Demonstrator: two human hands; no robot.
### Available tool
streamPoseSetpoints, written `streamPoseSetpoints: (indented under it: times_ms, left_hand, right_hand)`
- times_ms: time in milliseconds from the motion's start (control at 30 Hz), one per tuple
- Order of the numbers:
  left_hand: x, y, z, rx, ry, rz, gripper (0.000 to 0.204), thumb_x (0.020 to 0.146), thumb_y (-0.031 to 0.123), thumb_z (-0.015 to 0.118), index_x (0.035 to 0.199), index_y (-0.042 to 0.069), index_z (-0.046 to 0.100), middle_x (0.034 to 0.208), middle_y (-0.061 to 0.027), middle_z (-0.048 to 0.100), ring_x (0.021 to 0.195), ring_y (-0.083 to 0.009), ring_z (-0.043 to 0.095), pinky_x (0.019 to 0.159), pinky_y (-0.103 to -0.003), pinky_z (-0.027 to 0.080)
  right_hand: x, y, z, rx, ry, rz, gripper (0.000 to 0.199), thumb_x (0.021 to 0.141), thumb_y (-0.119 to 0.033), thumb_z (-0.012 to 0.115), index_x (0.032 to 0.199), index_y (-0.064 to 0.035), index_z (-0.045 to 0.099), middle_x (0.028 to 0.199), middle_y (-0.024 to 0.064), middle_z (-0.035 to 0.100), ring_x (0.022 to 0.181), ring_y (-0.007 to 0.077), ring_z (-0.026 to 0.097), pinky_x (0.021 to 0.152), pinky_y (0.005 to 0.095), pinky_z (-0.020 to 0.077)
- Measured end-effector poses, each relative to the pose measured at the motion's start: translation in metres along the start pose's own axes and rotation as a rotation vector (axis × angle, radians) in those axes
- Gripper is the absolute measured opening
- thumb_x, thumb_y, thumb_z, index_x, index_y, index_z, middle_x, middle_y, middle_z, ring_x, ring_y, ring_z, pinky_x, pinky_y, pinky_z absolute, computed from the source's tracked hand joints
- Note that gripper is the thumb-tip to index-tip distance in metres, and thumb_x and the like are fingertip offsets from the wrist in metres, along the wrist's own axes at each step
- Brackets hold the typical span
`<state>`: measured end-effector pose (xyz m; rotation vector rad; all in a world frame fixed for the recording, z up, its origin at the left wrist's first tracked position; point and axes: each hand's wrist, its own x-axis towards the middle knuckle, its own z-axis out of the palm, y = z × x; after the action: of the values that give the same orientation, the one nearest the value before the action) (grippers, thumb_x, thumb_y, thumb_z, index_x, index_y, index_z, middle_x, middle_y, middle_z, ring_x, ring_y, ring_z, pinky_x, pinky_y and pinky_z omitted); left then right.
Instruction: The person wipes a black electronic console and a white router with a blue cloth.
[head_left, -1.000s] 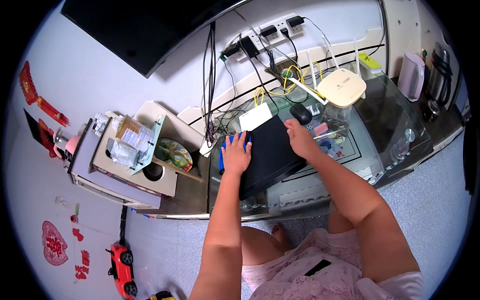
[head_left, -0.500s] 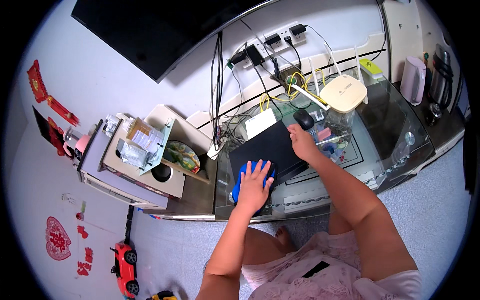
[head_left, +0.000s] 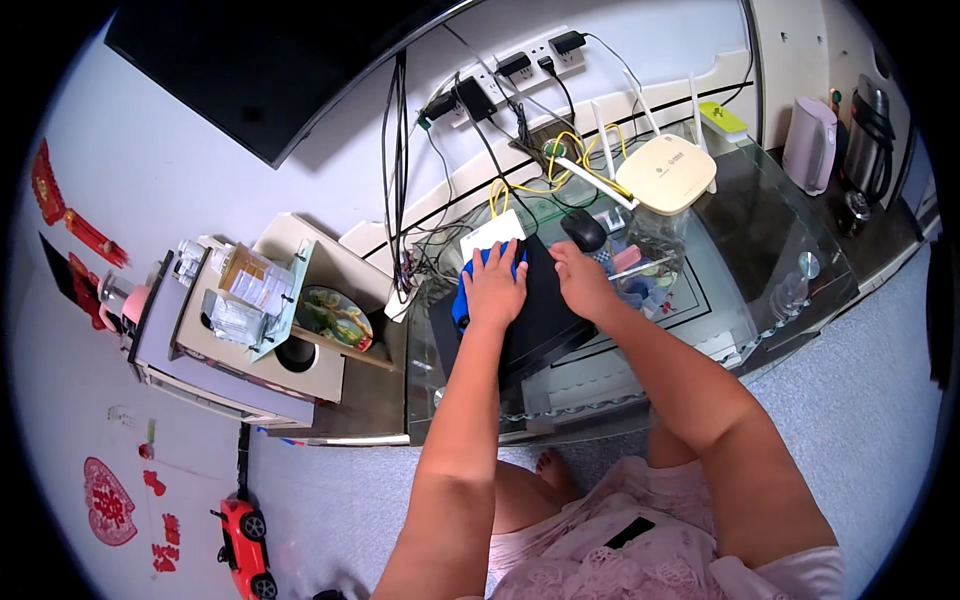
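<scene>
A flat black slab, by its look a closed laptop (head_left: pixel 545 318), lies tilted on the glass top of the stand. My left hand (head_left: pixel 496 292) presses a blue cloth (head_left: pixel 462 306) onto its far left part, fingers spread over the cloth and moving it along. Much of the cloth is hidden under the palm. At the laptop's far right edge, my right hand (head_left: pixel 585 284) is closed with thumb and fingers on the rim. A black mouse (head_left: pixel 582 230) sits just beyond that hand, and a white box (head_left: pixel 492 232) with a yellow cable stands past the laptop's far edge.
A white router (head_left: pixel 668 172) with raised antennas stands behind, under a power strip (head_left: pixel 530 75) and tangled cables. Small items show near a pink block (head_left: pixel 626 258). A cabinet (head_left: pixel 260 330) rises at left; a kettle (head_left: pixel 808 145) and flask (head_left: pixel 868 140) stand at right.
My left hand has slid the blue cloth away from me, from the laptop's near left side to its far edge. My right hand stays at the rim. The whole view has shifted slightly.
</scene>
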<state>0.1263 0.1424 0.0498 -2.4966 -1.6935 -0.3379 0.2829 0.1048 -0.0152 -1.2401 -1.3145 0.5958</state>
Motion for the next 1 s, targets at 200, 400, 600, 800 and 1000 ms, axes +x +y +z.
streamPoseSetpoints:
  times_ms: [200, 400, 600, 800, 1000]
  left_hand:
    - [-0.043, 0.016, -0.01, -0.055, 0.027, 0.159, 0.054, 0.099, 0.041, 0.053, 0.147, 0.018, 0.048, 0.153, -0.0138, 0.043, 0.144, -0.0443, 0.031, 0.113, -0.06, 0.03]
    - [-0.097, 0.033, -0.052, -0.743, -0.063, 0.223, 0.057, 0.103, 0.042, 0.05, 0.149, 0.009, 0.044, 0.153, -0.0167, 0.043, 0.144, -0.0322, 0.035, 0.118, -0.042, 0.025]
    - [-0.115, -0.056, -0.049, -0.534, 0.267, -0.26, 0.038, 0.102, 0.021, 0.051, 0.137, 0.008, 0.058, 0.123, -0.0232, 0.064, 0.116, -0.0352, 0.061, 0.098, -0.043, 0.047]
    - [-0.114, -0.084, 0.006, -0.248, 0.192, -0.172, 0.044, 0.103, 0.021, 0.046, 0.141, 0.0, 0.05, 0.149, -0.0236, 0.045, 0.143, -0.0417, 0.034, 0.117, -0.046, 0.031]
    - [-0.111, -0.068, 0.004, -0.263, 0.212, -0.206, 0.044, 0.103, 0.02, 0.044, 0.142, 0.0, 0.049, 0.152, -0.021, 0.042, 0.144, -0.0402, 0.032, 0.119, -0.043, 0.028]
  right_hand:
    - [0.002, 0.001, -0.002, 0.002, 0.006, -0.012, 0.027, 0.097, -0.002, 0.051, 0.124, 0.0027, 0.051, 0.122, 0.0239, 0.066, 0.118, 0.0351, 0.063, 0.097, 0.0391, 0.0508]
    - [0.004, 0.011, -0.017, -0.027, 0.011, -0.075, 0.032, 0.099, -0.011, 0.053, 0.129, 0.0009, 0.052, 0.121, 0.0222, 0.066, 0.115, 0.0359, 0.064, 0.095, 0.0402, 0.0508]
    - [-0.029, -0.089, -0.018, -0.254, -0.062, -0.494, 0.039, 0.097, -0.027, 0.058, 0.126, -0.0019, 0.057, 0.128, 0.023, 0.06, 0.122, 0.0434, 0.054, 0.103, 0.049, 0.0441]
    - [-0.04, -0.084, 0.046, -0.844, -0.436, -0.368, 0.077, 0.094, -0.067, 0.043, 0.143, -0.0067, 0.052, 0.153, 0.0174, 0.043, 0.146, 0.0354, 0.031, 0.117, 0.0625, 0.0164]
    - [0.039, -0.064, 0.039, -0.959, -0.358, -0.277, 0.074, 0.095, -0.066, 0.044, 0.138, -0.0077, 0.056, 0.152, 0.0145, 0.044, 0.147, 0.0319, 0.029, 0.118, 0.0581, 0.0184]
